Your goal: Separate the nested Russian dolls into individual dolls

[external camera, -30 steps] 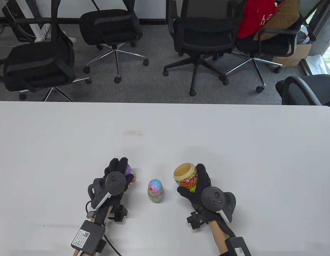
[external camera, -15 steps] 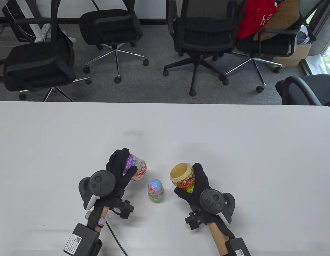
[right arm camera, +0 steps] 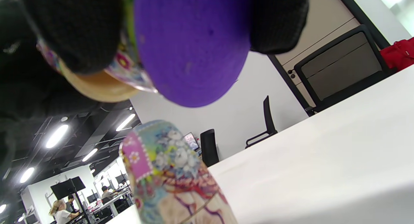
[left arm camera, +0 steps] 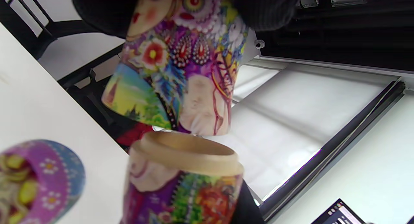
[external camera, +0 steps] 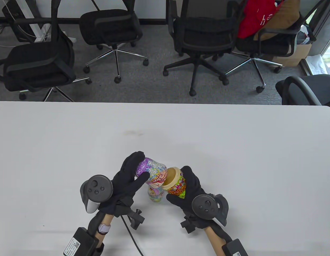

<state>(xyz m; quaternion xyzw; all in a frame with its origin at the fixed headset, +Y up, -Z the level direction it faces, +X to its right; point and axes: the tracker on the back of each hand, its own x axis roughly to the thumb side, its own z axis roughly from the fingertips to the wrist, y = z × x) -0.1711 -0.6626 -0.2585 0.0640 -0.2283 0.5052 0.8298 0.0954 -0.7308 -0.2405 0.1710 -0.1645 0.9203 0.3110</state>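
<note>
Purple and pink paint covers the doll's top half (external camera: 151,174), patterned with flowers, a small landscape panel and a painted face near the crown; the left hand (external camera: 126,181) grips it around the head, with its open rim turned toward the other hand. Bare pale wood forms the collar of the bottom half (external camera: 176,182), whose body carries orange, green and yellow flowers and a flat purple base; the right hand (external camera: 187,190) holds it tilted, its mouth just touching the top half's rim. Between and just below the two hands stands a smaller doll (external camera: 155,194), upright on the white table (external camera: 234,149), in blue, pink and yellow.
</note>
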